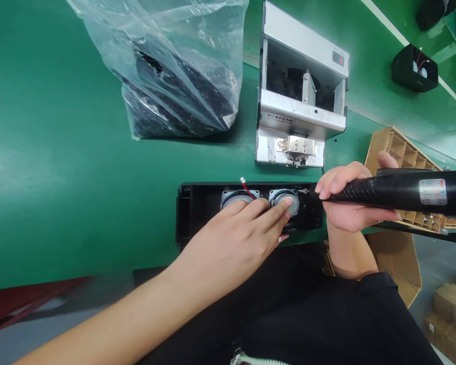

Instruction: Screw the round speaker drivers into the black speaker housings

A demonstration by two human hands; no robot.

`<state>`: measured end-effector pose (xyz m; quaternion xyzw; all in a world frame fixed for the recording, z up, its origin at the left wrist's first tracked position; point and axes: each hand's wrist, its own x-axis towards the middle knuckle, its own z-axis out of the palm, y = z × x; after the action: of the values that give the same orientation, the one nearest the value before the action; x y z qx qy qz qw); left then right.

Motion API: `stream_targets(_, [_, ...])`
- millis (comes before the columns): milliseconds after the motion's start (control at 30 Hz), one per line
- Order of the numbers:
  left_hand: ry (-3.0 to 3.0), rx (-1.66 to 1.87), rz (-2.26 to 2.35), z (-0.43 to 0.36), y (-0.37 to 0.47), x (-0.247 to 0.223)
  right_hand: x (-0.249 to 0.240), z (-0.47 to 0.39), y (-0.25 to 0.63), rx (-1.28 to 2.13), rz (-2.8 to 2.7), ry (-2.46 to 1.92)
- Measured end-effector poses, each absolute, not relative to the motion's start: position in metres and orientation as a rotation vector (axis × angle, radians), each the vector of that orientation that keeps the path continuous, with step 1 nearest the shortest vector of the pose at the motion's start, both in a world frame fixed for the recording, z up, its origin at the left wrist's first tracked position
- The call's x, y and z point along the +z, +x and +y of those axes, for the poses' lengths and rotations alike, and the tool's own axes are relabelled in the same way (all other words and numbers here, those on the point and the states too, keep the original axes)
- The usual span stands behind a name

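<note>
A long black housing (203, 205) lies along the table's near edge with two round grey speakers in it. My left hand (237, 230) rests over them, fingers stretched out, one fingertip on the right speaker (293, 203). The left speaker (228, 196) is partly hidden under that hand. A thin red wire with a white plug (243, 180) sticks up behind the fingers. My right hand (349, 195) is closed round a black electric screwdriver (395, 190). It is held nearly level, its tip at a screw beside the right speaker's upper right corner.
A silver screw feeder (302, 109) stands behind the housing. To its left lies a clear plastic bag (186, 96) with dark parts inside. At the right are a divided cardboard box (395, 139) and a black speaker box (414, 68) with wires. Cartons (454, 304) sit on the floor.
</note>
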<state>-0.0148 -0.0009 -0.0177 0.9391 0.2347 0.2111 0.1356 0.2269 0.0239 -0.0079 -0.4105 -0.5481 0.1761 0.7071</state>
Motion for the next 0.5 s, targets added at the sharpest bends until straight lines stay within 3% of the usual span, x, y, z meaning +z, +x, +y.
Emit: stream_targets(500, [2.840,0.605,0.645,0.0040,-0.0124,-0.0124,-0.0161,0.0246,0.2207,0.510,-1.316,-0.858])
